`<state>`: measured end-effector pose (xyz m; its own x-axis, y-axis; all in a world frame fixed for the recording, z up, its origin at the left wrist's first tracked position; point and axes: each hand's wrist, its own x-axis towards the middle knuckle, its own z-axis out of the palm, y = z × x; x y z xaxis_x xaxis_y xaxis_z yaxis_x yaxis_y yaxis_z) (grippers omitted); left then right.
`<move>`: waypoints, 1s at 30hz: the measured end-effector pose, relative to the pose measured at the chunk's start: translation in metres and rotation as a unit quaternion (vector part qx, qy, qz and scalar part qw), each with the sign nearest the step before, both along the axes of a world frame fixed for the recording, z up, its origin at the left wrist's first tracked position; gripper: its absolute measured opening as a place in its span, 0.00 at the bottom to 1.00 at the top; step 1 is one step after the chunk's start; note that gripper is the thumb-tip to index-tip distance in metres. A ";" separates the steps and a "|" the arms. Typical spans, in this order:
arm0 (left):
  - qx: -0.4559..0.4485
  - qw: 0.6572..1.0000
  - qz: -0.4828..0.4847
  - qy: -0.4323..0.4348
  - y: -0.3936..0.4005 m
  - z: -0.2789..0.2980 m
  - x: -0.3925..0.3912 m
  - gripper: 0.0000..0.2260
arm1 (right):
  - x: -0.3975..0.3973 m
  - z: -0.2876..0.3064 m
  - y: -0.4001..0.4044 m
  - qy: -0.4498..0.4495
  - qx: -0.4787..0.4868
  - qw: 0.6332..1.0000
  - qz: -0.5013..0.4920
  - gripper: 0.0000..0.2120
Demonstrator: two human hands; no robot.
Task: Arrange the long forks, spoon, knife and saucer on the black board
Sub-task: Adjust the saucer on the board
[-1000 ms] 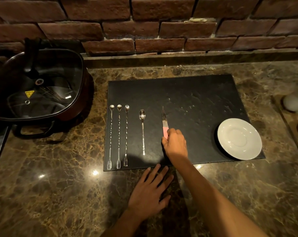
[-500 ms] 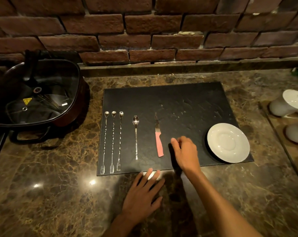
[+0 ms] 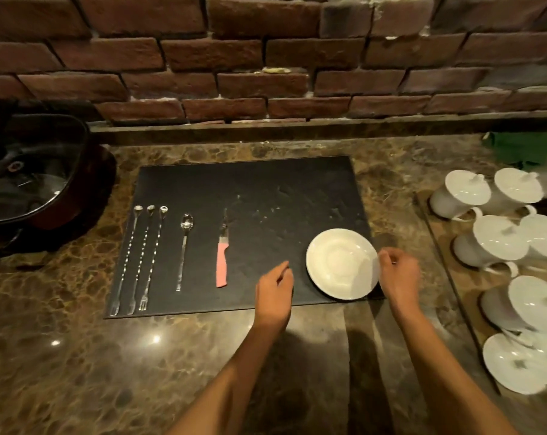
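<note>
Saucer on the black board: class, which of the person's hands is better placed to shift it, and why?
Right. The right hand is at the saucer's right rim, fingers curled beside its edge. The left hand hovers over the black board, apart from the saucer.

Board (image 3: 266,183): black, faint pale scuffs. Forks (image 3: 137,262): silver, twisted stems. Spoon (image 3: 184,246): silver. Knife (image 3: 222,265): pink handle, steel blade. Saucer (image 3: 342,263): plain white. Counter (image 3: 77,356): mottled brown marble. Wall (image 3: 234,58): red-brown brick. Cups (image 3: 498,240): white. Cloth (image 3: 523,149): green.
</note>
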<state>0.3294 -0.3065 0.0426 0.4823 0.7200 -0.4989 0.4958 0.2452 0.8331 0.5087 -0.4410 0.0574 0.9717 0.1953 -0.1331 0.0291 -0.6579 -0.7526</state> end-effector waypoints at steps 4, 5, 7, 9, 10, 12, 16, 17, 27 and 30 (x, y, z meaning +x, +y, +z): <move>-0.066 0.996 0.043 -0.034 -0.015 0.000 0.044 0.13 | 0.013 -0.019 -0.002 0.034 -0.031 0.998 0.035 0.11; -0.064 0.996 0.047 -0.043 -0.019 0.000 0.048 0.14 | 0.014 -0.024 -0.003 0.044 -0.023 0.998 0.043 0.11; -0.059 0.995 0.045 -0.063 -0.025 0.002 0.048 0.16 | 0.014 -0.031 -0.004 0.062 0.005 0.997 0.046 0.10; -0.068 0.992 0.047 -0.099 -0.030 0.007 0.045 0.17 | 0.013 -0.036 -0.007 0.068 0.026 0.996 0.042 0.10; -0.071 0.990 0.052 -0.111 -0.031 0.010 0.046 0.17 | 0.012 -0.038 -0.008 0.070 0.034 0.996 0.037 0.10; -0.067 0.989 0.065 -0.115 -0.030 0.012 0.049 0.19 | 0.011 -0.041 -0.008 0.077 0.044 0.996 0.015 0.10; -0.037 0.991 0.071 -0.105 -0.028 0.010 0.053 0.21 | 0.012 -0.042 -0.003 0.064 0.026 0.997 -0.026 0.11; -0.036 0.991 0.077 -0.108 -0.027 0.010 0.054 0.22 | 0.013 -0.042 0.000 0.065 0.027 0.997 -0.029 0.11; -0.023 0.983 0.161 -0.091 0.037 0.016 0.057 0.20 | 0.017 -0.034 0.073 0.118 0.104 0.987 0.037 0.11; -0.020 0.982 0.173 -0.074 0.054 0.012 0.060 0.15 | 0.020 -0.038 0.094 0.116 0.091 0.989 0.035 0.10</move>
